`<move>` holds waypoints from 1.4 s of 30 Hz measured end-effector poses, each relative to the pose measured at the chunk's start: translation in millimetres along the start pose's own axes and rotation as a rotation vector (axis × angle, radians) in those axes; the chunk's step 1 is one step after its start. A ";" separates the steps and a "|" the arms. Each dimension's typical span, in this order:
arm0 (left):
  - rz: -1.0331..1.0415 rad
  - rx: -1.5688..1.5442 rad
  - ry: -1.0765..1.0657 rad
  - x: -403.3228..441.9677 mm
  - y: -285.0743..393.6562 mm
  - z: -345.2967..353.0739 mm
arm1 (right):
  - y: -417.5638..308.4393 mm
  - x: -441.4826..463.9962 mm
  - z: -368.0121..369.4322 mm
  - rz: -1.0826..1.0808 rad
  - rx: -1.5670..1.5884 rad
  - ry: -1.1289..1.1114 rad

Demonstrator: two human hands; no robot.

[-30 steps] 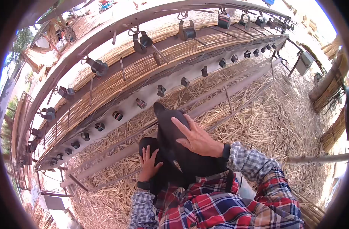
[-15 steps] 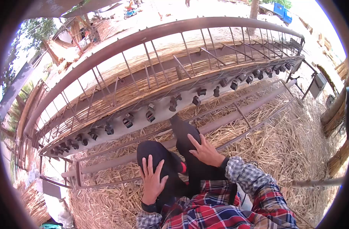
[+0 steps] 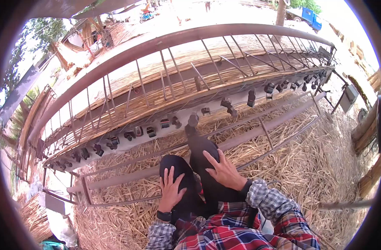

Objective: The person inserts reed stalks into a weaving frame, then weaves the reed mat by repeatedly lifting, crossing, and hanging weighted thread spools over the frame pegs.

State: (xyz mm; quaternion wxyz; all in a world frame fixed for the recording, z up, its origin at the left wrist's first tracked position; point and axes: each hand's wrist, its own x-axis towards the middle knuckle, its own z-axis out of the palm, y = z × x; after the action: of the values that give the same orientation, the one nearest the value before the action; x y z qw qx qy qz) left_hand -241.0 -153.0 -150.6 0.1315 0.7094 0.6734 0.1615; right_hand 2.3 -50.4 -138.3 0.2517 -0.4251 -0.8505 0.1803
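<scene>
My left hand [image 3: 170,191] lies on the left knee of my black trousers, its fingers spread, holding nothing. On the other thigh rests my right hand [image 3: 227,171], fingers apart and also without anything in it. Beyond my knees stands a long metal frame with a thick curved top bar [image 3: 173,40] and thin rods below it. A mat of reeds [image 3: 153,101] lies along the frame. Dark clamp-like pieces [image 3: 164,123] hang in a row along its near edge, in front of a pale strip. My right foot reaches toward this row.
Loose straw [image 3: 290,162] covers the ground around me. A lower metal pipe [image 3: 248,136] crosses in front of my legs. Wooden posts [image 3: 365,129] stand at the right. Farther back are a tree trunk [image 3: 281,16] and a blue truck [image 3: 307,16].
The dark pieces have swung from above the mat to its near side and shifted along the row. My right leg has moved forward. Both hands remain on my legs, and my view has tilted up.
</scene>
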 end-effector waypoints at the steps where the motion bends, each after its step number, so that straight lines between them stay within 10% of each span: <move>1: 0.003 -0.001 -0.017 1.6 -2.1 3.3 | -1.2 -0.5 -2.7 0.002 0.000 0.004; 24: -0.039 0.110 0.149 -36.0 40.4 -49.5 | 6.7 -3.5 -15.8 -0.027 -0.017 -0.241; 36: -0.030 -0.010 0.027 -2.4 -1.1 8.7 | -110.2 7.6 -184.7 -0.637 1.545 -0.133; 42: -0.012 -0.037 -0.138 5.8 -35.8 67.5 | -141.6 -18.0 -219.2 -0.793 1.432 -0.103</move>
State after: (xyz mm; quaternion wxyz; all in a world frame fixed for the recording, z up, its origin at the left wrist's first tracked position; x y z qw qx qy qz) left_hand -246.1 -143.0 -226.4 0.1916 0.7121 0.6640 0.1238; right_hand 49.5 -125.9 107.7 0.4680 0.1798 -0.6269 0.5964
